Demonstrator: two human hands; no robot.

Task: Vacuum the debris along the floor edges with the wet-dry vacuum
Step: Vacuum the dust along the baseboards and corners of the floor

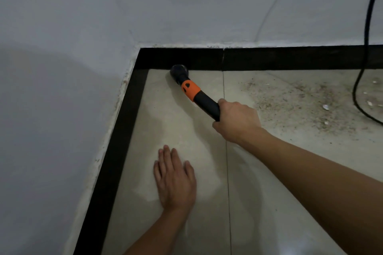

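Gripping the vacuum nozzle (194,91), right hand (238,121) reaches the baseboard (269,58).

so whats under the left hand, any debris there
The left hand lies flat, palm down, on a pale floor tile that looks clean around it. Whatever is beneath the palm is covered. The visible debris lies further right.

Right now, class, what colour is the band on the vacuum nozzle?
Orange, on the otherwise black nozzle, seen in the head view.
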